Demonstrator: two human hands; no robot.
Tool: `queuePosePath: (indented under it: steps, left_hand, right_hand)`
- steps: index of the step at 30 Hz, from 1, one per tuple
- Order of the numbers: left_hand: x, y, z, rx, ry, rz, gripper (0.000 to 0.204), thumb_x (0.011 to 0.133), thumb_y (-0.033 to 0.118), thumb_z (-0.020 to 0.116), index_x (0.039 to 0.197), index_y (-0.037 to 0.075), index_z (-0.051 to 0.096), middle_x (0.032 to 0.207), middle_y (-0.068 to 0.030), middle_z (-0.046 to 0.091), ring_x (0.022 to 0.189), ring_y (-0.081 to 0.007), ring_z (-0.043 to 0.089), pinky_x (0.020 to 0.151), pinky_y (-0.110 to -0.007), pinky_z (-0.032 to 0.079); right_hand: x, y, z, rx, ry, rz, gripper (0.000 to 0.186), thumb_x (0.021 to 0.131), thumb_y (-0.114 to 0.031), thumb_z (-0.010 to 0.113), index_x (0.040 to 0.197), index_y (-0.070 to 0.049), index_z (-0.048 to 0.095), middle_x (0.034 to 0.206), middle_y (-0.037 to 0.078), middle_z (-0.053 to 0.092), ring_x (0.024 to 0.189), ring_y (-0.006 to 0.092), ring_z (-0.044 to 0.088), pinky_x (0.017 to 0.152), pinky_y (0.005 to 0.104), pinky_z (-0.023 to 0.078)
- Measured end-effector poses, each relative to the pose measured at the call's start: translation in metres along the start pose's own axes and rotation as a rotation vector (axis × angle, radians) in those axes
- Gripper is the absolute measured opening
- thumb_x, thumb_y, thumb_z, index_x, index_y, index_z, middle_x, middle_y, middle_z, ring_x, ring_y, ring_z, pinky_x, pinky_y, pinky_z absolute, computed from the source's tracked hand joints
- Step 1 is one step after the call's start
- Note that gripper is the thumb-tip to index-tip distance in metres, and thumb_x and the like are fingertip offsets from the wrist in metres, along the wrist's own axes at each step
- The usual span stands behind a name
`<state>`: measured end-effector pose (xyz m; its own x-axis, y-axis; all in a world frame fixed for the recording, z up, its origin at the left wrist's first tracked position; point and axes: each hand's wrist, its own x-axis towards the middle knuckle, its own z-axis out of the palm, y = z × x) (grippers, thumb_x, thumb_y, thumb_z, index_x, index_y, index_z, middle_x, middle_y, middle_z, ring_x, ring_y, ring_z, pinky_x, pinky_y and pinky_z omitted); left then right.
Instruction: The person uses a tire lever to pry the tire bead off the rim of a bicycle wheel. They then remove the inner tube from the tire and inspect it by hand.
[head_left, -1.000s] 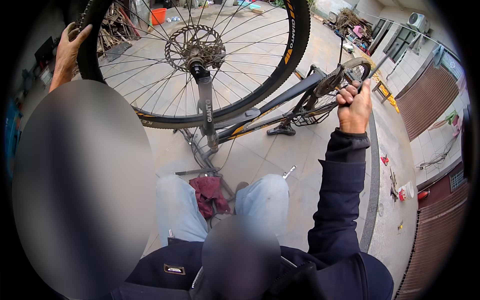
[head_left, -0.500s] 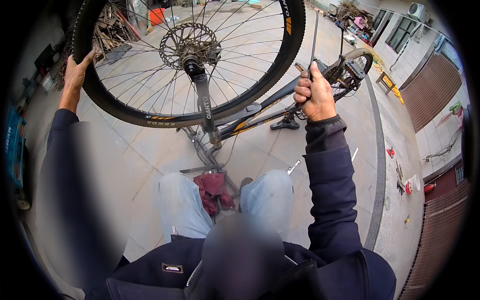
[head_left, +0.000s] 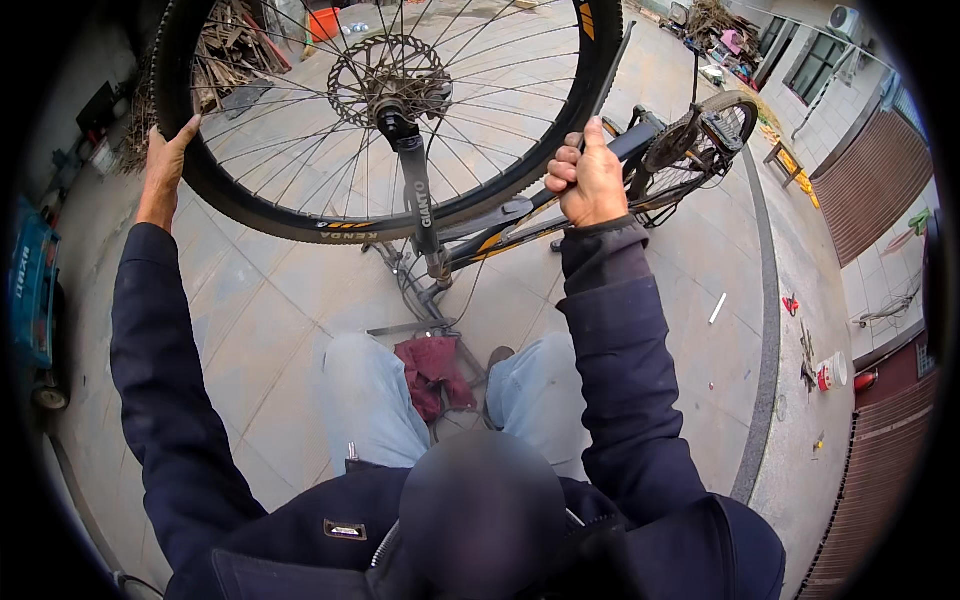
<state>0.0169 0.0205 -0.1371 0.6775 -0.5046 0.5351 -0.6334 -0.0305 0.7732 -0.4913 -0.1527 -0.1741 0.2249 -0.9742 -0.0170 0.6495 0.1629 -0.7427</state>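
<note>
A bicycle front wheel (head_left: 290,222) with black tyre, spokes and brake disc stands raised before me on a dark fork (head_left: 415,195). The black-and-orange frame (head_left: 490,242) lies low behind it, rear wheel (head_left: 738,118) at right. My left hand (head_left: 171,155) is closed on the tyre's left side. My right hand (head_left: 585,170) grips a long, thin metal bar (head_left: 613,70), angled upward beside the tyre's right side. A maroon cloth (head_left: 432,378) lies between my knees over metal parts.
A blue cart (head_left: 35,290) is at left. Wood scraps (head_left: 225,45) and an orange bucket (head_left: 322,22) are behind. Along the right wall are small tools (head_left: 806,355), a white pail (head_left: 830,372) and a wooden stool (head_left: 785,160). A white stick (head_left: 717,308) lies on the paving.
My right hand with the bar has moved left, closer to the tyre's right side. My left hand stays on the tyre, sitting lower in view than a second ago.
</note>
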Motion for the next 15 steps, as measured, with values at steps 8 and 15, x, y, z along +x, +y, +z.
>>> queuePosePath:
  steps: [8, 15]
  left_hand:
    - [-0.02, -0.025, 0.001, -0.136, -0.074, -0.089, 0.058, 0.077, 0.038, 0.074, 0.117, 0.0, 0.056, 0.113, -0.01, 0.061, 0.109, -0.0207, 0.052, 0.098, -0.033, 0.034]
    - [-0.033, -0.065, 0.005, -0.205, -0.165, -0.236, 0.048, 0.076, 0.029, 0.076, 0.111, 0.001, 0.06, 0.105, -0.0076, 0.063, 0.101, -0.0193, 0.056, 0.096, -0.033, 0.037]
  right_hand:
    - [-0.037, -0.107, -0.012, -0.16, 0.14, -0.568, 0.036, 0.1, -0.039, 0.039, 0.079, -0.01, 0.041, 0.059, -0.003, 0.03, 0.047, 0.0088, 0.029, 0.046, 0.026, 0.028]
    - [-0.007, -0.038, 0.014, 0.068, 0.343, -0.8, 0.045, 0.098, -0.048, 0.033, 0.076, -0.01, 0.037, 0.061, 0.0, 0.035, 0.046, 0.0126, 0.033, 0.046, 0.0287, 0.032]
